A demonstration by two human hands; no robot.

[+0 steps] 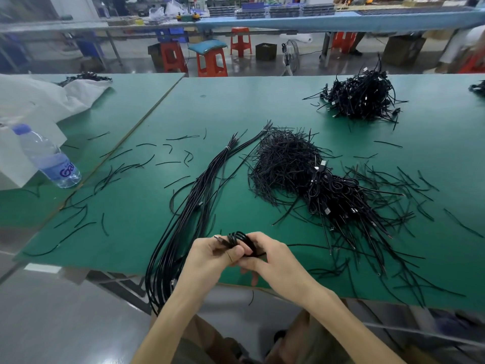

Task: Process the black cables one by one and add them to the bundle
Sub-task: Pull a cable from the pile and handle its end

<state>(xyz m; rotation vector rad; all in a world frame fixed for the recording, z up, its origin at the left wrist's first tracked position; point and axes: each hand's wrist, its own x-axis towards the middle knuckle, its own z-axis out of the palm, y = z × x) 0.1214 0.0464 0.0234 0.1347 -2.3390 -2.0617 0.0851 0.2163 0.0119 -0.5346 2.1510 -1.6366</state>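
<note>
A small coiled black cable sits between both hands near the front edge of the green table. My left hand grips the coil with a plug end sticking out at its upper left. My right hand pinches the coil from the right. To the left lies a long bundle of straightened black cables, tied near its far end and drooping over the table's front edge. A heap of coiled cables with plugs lies to the right, beside a mound of black ties.
Another cable pile sits at the far right. Short black tie pieces are scattered over the mat. A water bottle and white bags stand at the left. Red stools and benches lie beyond the table.
</note>
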